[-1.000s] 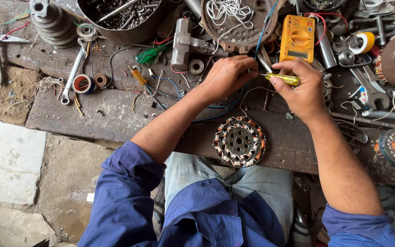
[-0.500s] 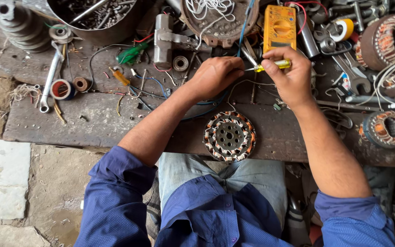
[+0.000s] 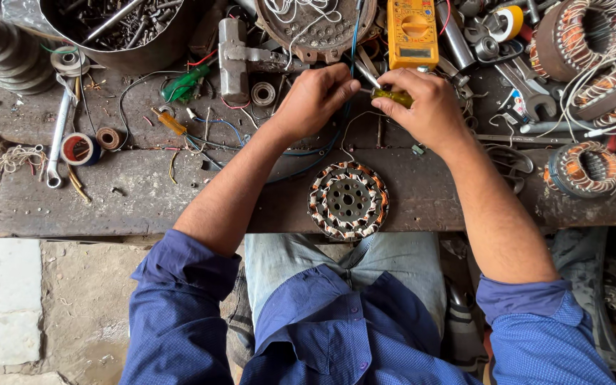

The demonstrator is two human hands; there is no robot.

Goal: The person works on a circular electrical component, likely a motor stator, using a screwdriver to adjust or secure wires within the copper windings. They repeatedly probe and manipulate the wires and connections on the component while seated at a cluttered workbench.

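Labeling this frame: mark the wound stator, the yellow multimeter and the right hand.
wound stator (image 3: 348, 200), head view, central perforated hub
yellow multimeter (image 3: 412, 27), head view, round dial
right hand (image 3: 429, 107), head view, back of hand

Stator on bench, before multimeter

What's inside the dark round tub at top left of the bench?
The tub holds a heap of small dark metal hardware, likely screws and bolts, with a long metal rod lying across it. Its bottom is covered by the pile.
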